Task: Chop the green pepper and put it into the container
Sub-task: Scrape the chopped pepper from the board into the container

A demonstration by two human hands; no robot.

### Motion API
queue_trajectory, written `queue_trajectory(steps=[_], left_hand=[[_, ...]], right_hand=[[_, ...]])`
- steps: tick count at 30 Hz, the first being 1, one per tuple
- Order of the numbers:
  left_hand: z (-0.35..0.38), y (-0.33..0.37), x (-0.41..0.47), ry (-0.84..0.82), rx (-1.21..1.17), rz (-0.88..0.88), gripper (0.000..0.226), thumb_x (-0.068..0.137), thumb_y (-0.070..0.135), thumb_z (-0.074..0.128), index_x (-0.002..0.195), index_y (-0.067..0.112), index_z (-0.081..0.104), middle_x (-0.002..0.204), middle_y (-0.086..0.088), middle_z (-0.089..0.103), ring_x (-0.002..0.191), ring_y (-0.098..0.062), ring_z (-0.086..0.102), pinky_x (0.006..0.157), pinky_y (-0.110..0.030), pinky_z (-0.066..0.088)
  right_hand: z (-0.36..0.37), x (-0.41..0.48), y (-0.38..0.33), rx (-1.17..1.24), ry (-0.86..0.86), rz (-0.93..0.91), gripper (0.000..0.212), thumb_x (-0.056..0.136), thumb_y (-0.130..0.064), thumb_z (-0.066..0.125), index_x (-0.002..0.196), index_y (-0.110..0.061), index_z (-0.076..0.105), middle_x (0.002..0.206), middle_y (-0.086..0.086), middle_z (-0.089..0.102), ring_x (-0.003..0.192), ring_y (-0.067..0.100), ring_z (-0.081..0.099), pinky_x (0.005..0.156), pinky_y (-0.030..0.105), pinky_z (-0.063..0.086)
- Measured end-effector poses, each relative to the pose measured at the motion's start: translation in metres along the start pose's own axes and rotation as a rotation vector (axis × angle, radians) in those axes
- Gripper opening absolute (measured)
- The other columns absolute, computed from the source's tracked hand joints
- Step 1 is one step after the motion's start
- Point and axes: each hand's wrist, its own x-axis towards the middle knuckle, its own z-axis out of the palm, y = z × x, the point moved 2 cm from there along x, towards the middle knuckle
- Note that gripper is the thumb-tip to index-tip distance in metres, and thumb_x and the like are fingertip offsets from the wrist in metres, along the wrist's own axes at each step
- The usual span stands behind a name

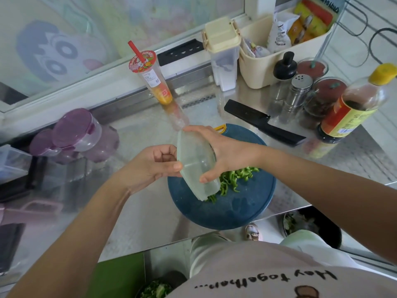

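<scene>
Clasps tilted translucent pale-green plastic container (196, 166) mid-frame in fingers of left hand (154, 165) and right hand (228, 154), above cut green pepper strips (233, 179); probably scooping them inside next.

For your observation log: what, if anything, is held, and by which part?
The pale container: right hand spans its two ends, left hand holds its left edge.

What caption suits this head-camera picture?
Left hand and right hand hold a tilted container over chopped green pepper on a blue board.
</scene>
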Motion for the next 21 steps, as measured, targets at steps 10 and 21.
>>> queue_trajectory(steps=[10,21], left_hand=[[0.023,-0.021,-0.005,0.153,0.458,0.063,0.052,0.046,0.038,0.088,0.086,0.018,0.061,0.086,0.008,0.071,0.083,-0.010,0.067,0.083,-0.026,0.053],[0.041,-0.021,-0.009,0.147,0.650,0.160,0.016,0.071,0.016,0.080,0.072,0.018,0.065,0.074,0.001,0.069,0.074,-0.010,0.068,0.078,-0.017,0.052]], right_hand=[[-0.004,0.000,0.023,0.652,0.042,0.224,0.093,0.062,-0.049,0.071,0.140,-0.031,0.024,0.135,0.001,0.048,0.120,0.016,0.054,0.087,0.038,0.056],[-0.002,0.006,0.031,0.562,-0.060,0.300,0.096,0.061,-0.053,0.071,0.142,-0.028,0.025,0.134,-0.001,0.049,0.122,0.017,0.052,0.095,0.049,0.049]])
